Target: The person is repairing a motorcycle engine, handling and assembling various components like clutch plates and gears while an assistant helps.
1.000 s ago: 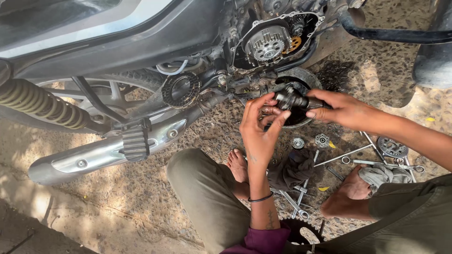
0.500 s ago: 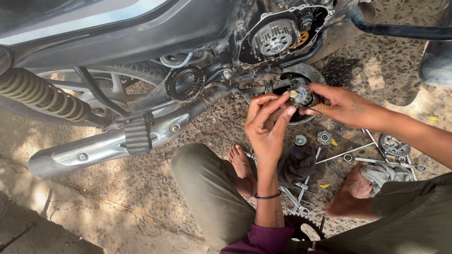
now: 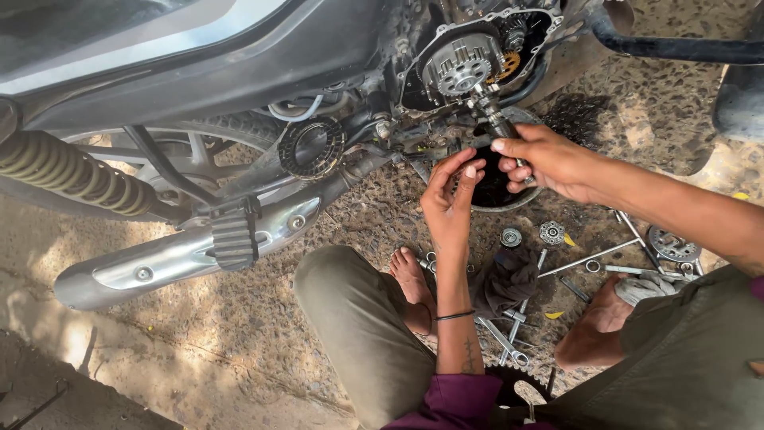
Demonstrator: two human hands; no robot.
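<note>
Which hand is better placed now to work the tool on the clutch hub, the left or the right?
Probably the right hand: it grips the socket tool whose tip meets the clutch hub. The left hand hovers open below, holding nothing.

clutch assembly (image 3: pixel 461 68): silver-grey metal
gear behind it (image 3: pixel 510 64): brass-orange
exhaust muffler (image 3: pixel 187 255): dull chrome
shock spring (image 3: pixel 72 173): olive-tan coils
trousers (image 3: pixel 358 326): olive green
sleeve (image 3: pixel 458 402): purple
rag (image 3: pixel 505 280): dark grey
ground (image 3: pixel 239 342): speckled tan, brown
</note>
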